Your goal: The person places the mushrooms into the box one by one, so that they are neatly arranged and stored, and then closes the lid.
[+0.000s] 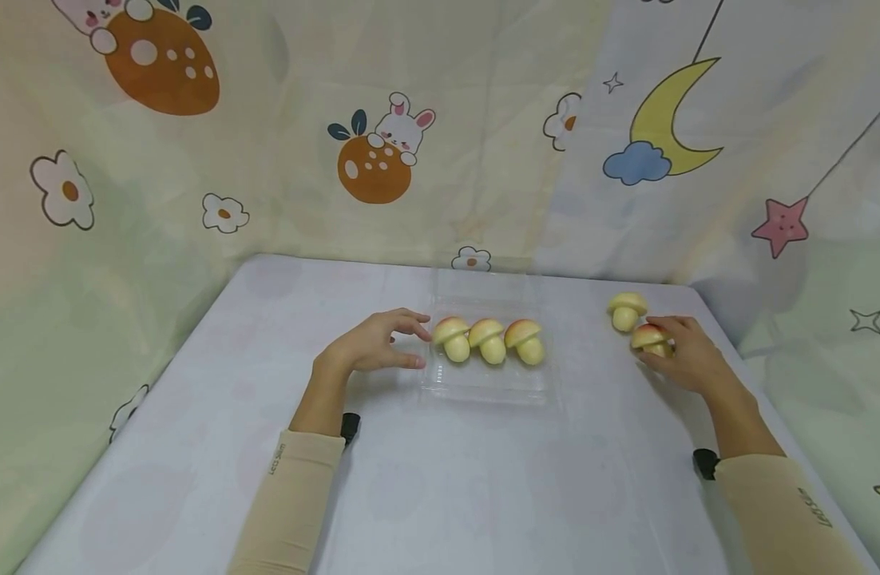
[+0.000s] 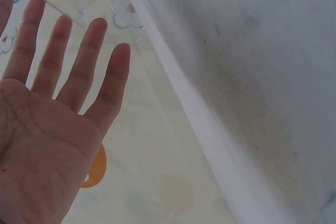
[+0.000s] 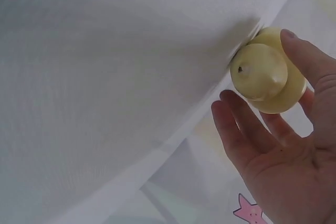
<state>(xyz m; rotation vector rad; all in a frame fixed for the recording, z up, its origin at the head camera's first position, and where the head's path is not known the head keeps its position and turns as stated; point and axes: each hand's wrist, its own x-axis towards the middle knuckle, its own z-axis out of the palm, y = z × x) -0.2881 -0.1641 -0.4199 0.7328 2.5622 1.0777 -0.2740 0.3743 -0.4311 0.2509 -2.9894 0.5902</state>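
Note:
In the head view, a row of three toy mushrooms (image 1: 490, 343) with yellow stems and reddish-yellow caps lies in an open clear plastic box (image 1: 486, 391). At the box's left side is my left hand (image 1: 377, 343), thumb and fingers spread, fingertips at its edge and holding nothing. On the right of the table, my right hand (image 1: 691, 357) holds another toy mushroom (image 1: 648, 339) between thumb and fingers. The right wrist view shows this mushroom (image 3: 260, 72) stem end towards the camera, the thumb on its cap. Just behind it stands a paler yellow toy mushroom (image 1: 625, 311).
A white cloth covers the table (image 1: 440, 479). Behind and beside it hangs a patterned curtain (image 1: 483, 160) with rabbits, flowers and a moon. The box's transparent lid (image 1: 483, 286) lies folded back towards the curtain.

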